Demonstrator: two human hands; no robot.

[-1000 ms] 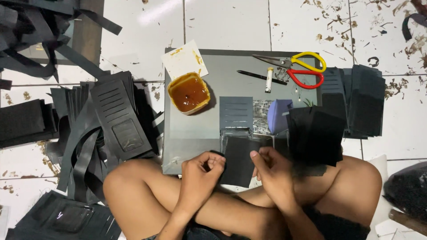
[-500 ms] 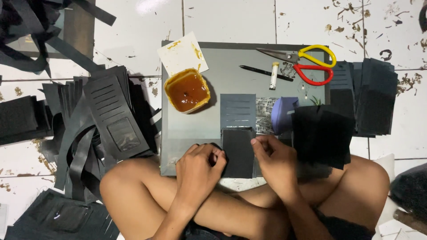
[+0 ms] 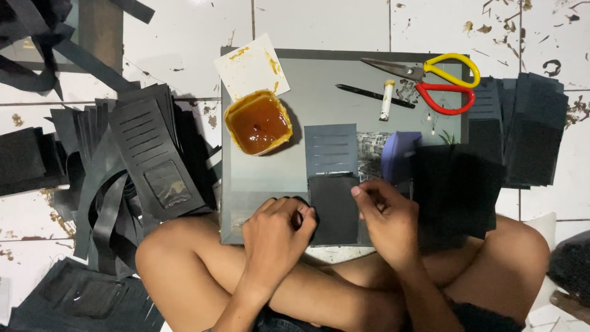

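Black rectangular panel (image 3: pixel 334 209) lies on the grey board (image 3: pixel 319 86), long axis near-to-far, between your hands. Your right hand (image 3: pixel 384 215) pinches its far-right corner; your left hand (image 3: pixel 276 230), curled, touches its left edge.

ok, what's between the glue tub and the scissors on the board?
Head view: a black pen and a small white tube lie between the glue tub and the scissors; otherwise bare grey board.

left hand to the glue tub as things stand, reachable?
Probably yes. The left hand rests beside the dark panel, and the board between it and the glue tub looks bare.
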